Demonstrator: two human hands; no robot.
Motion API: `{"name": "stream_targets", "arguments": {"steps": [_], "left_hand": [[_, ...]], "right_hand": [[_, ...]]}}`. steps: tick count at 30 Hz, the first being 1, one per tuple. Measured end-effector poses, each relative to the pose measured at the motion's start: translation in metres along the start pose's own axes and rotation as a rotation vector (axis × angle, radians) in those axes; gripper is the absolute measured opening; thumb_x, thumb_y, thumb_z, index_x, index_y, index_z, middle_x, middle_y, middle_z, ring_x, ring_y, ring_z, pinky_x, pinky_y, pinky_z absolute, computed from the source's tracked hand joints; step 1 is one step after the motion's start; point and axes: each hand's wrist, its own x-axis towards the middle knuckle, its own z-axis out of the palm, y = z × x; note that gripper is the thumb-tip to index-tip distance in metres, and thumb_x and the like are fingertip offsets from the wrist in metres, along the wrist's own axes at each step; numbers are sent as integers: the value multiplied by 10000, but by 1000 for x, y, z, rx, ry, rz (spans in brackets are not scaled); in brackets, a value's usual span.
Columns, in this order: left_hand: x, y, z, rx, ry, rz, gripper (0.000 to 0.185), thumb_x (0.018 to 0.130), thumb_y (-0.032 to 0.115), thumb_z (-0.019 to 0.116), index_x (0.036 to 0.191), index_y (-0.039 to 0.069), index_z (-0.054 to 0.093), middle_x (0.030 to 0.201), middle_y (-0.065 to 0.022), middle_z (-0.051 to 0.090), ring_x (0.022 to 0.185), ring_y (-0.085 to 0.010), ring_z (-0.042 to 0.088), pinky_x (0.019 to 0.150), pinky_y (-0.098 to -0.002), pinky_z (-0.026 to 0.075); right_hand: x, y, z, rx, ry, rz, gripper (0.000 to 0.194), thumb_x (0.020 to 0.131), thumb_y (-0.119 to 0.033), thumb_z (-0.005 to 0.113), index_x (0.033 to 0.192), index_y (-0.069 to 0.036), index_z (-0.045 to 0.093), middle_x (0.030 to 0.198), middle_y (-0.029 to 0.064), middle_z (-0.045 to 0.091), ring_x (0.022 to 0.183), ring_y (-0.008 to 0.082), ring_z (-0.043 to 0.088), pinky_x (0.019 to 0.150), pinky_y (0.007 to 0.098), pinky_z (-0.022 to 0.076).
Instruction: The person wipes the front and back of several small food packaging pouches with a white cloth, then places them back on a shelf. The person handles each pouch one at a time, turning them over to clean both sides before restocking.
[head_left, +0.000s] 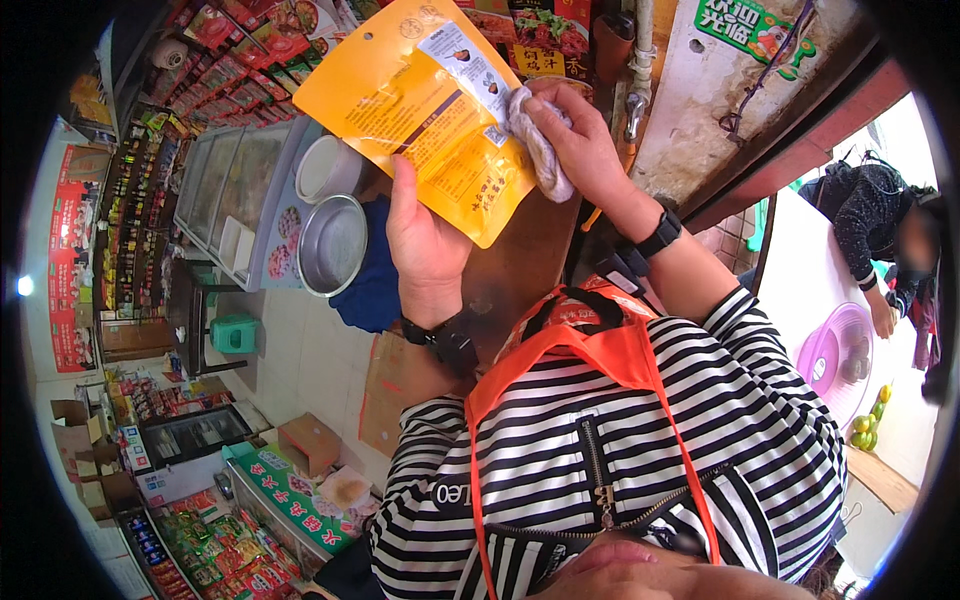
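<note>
My left hand (427, 247) holds a yellow plastic food pouch (420, 120) from below. Its thumb lies on the printed face, and its fingers are hidden behind the pouch. The pouch is tilted and bears rows of printing, a pale panel with pictures and a printed code. In my right hand (577, 142) is a bunched greyish-white cloth (536, 142), pressed against the pouch's right edge. Both wrists wear dark bands. Under the pouch is a brown surface (517, 240).
Left of my hands stand a metal basin (334, 244), a white tub (328, 169) and a glass-topped chest freezer (232, 180). Packaged goods (240, 90) hang beyond. A pipe (643, 45) runs up the right wall. A person (862, 217) is at a table with a purple basket (832, 367).
</note>
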Motion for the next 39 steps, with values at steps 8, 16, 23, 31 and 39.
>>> {"name": "stream_targets", "arguments": {"steps": [8,16,23,31,39], "left_hand": [[-17,-4,-12,-344,-179,35,635,1020,517,422,1502,110,350,1521,-96,420,1353,-305,448,1102,-456,375],[13,-31,-8,-196,-132,-78,644,1009,517,427,1504,113,345,1511,-104,427,1372,-303,417,1128,-464,334],[-3,-46,-30,462,-5,-56,652,998,517,433,1505,116,340,1502,-112,434,1389,-301,389,1151,-470,299],[-17,-50,-21,-283,-165,-29,603,1000,431,475,1505,126,347,1514,-100,420,1392,-296,391,1168,-472,279],[-43,-56,-23,381,-273,162,685,941,305,657,1507,107,327,1521,-93,391,1398,-279,382,1162,-463,297]], "right_hand": [[-33,-36,15,89,-90,-12,188,966,-172,649,982,-6,563,827,33,575,781,81,499,696,253,453],[-55,-34,29,74,-36,80,122,972,-107,635,979,-17,553,849,9,562,784,70,488,696,236,444],[-55,-21,17,217,138,132,167,962,-144,657,950,-6,564,771,2,566,719,51,479,630,237,443],[-51,-20,8,447,171,241,155,998,-170,619,980,-25,566,844,-15,573,772,36,495,666,212,448],[-55,-27,14,318,154,125,145,995,-153,614,967,-24,555,836,-17,572,768,41,494,682,215,451]]}}
